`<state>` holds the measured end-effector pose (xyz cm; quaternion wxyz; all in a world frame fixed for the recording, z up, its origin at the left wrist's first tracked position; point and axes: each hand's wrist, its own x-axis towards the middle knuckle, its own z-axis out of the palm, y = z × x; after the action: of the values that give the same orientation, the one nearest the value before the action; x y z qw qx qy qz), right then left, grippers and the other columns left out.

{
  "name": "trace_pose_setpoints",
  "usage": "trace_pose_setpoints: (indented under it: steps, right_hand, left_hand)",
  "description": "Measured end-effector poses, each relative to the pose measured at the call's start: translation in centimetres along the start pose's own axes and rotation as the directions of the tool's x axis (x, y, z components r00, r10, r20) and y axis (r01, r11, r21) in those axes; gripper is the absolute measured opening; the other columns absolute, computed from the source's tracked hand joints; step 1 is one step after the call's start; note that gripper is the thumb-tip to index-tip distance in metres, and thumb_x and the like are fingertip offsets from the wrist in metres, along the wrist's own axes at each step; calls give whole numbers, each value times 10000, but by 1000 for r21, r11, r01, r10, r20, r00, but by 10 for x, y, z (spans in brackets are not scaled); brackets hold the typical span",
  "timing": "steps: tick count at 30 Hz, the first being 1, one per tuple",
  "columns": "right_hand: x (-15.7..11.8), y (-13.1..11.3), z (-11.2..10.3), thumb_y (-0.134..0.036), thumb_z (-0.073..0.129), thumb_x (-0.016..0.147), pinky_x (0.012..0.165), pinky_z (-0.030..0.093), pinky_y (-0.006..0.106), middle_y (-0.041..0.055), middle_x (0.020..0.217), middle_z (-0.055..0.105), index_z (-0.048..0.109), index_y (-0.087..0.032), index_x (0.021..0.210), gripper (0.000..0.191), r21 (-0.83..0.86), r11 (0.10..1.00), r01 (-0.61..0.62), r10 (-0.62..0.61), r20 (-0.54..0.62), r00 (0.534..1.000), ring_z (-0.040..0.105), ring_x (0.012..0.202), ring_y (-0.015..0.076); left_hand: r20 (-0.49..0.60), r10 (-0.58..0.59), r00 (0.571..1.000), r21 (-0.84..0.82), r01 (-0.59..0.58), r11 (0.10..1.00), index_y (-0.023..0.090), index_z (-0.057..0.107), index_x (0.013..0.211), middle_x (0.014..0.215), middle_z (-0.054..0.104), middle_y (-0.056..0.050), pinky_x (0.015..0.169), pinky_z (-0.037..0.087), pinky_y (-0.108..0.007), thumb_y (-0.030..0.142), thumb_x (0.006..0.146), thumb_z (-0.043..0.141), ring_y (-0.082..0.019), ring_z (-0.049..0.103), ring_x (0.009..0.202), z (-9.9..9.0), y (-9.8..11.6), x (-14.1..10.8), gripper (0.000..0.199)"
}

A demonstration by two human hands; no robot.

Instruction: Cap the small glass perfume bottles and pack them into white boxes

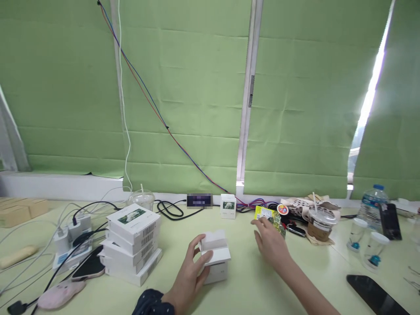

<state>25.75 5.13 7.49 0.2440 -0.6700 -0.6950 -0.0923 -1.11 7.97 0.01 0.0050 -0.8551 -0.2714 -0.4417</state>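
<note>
White box (pixel 217 272), far flap (pixel 215 240) upright, long axis unclear, between pinching left fingers (pixel 204 259); right fingers (pixel 259 223) spread.

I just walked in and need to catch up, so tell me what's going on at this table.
A person is sitting or standing at a table, the left hand gripping a small white box with its top flap raised. The right hand is by a yellow packet; whether it touches it is unclear. To the left is an uneven stack of white boxes, and one similar box stands at the back.
</note>
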Motion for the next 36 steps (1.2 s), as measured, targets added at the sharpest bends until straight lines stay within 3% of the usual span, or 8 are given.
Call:
trace_pose_setpoints:
  steps: [2, 6, 12, 16, 20, 25, 30, 36]
  right_hand:
    - [5, 12, -10, -127, 405, 882, 749, 463, 320, 137, 1091, 609, 595, -144, 1102, 291, -111, 991, -75, 75, 1, 997, 624, 961, 262]
    - [8, 30, -19, -181, 482, 862, 642, 438, 303, 140, 1027, 651, 613, -139, 1030, 218, -207, 960, -187, 212, 108, 971, 656, 916, 279]
    - [8, 40, -14, -100, 514, 797, 567, 359, 262, 113, 915, 702, 644, -172, 841, 154, -201, 959, -202, 240, 186, 953, 666, 878, 259]
    - [10, 43, -10, -50, 515, 765, 555, 314, 251, 117, 905, 704, 637, -175, 823, 183, -189, 962, -197, 233, 193, 953, 661, 866, 247]
    - [10, 45, -6, -78, 510, 779, 540, 281, 247, 107, 858, 702, 618, -179, 832, 157, -145, 972, -182, 209, 193, 959, 656, 826, 242]
    - [9, 41, 0, -136, 515, 793, 535, 275, 241, 68, 793, 686, 573, -190, 841, 92, -51, 987, -149, 156, 185, 970, 636, 749, 213]
    - [8, 34, 11, -138, 479, 812, 558, 316, 239, 15, 703, 653, 514, -205, 887, 107, 45, 993, -106, 96, 186, 978, 605, 669, 182]
    - [5, 35, 31, -232, 425, 858, 674, 406, 284, 18, 792, 614, 434, -232, 847, 14, 361, 931, 52, -87, 79, 993, 587, 725, 185]
  left_hand:
    - [-7, 12, 1000, 6, -12, 1000, 262, 498, 1126, 1410, 258, -103, 912, 506, -363, 47, 862, 410, -226, 454, 1204, -1, 0, 0, 352]
    - [-2, 29, 1000, -12, -30, 999, 261, 478, 1138, 1421, 228, -111, 893, 514, -357, 40, 851, 402, -212, 485, 1148, 0, -3, -1, 370]
    - [-4, 44, 999, -42, -44, 998, 245, 476, 1146, 1427, 231, -131, 890, 515, -373, 45, 852, 393, -212, 505, 1134, 3, -7, -3, 365]
    - [-3, 15, 1000, -54, -16, 998, 256, 492, 1140, 1427, 281, -134, 884, 520, -381, 65, 853, 416, -217, 531, 1129, 3, -6, -3, 353]
    - [-47, 30, 998, -63, -33, 997, 251, 508, 1132, 1415, 326, -138, 865, 531, -358, 84, 860, 427, -204, 567, 1091, 3, -5, -3, 329]
    - [0, 2, 1000, -65, -2, 998, 245, 491, 1142, 1421, 289, -147, 858, 534, -334, 64, 874, 393, -185, 576, 1085, 2, -3, -2, 338]
    - [-37, 16, 999, -40, -18, 999, 248, 506, 1132, 1407, 313, -138, 848, 539, -324, 76, 876, 398, -191, 589, 1069, 0, 0, 0, 327]
    - [-11, 9, 1000, -69, -10, 998, 265, 466, 1162, 1412, 263, -126, 863, 526, -291, 84, 901, 367, -176, 555, 1103, 1, -1, -2, 333]
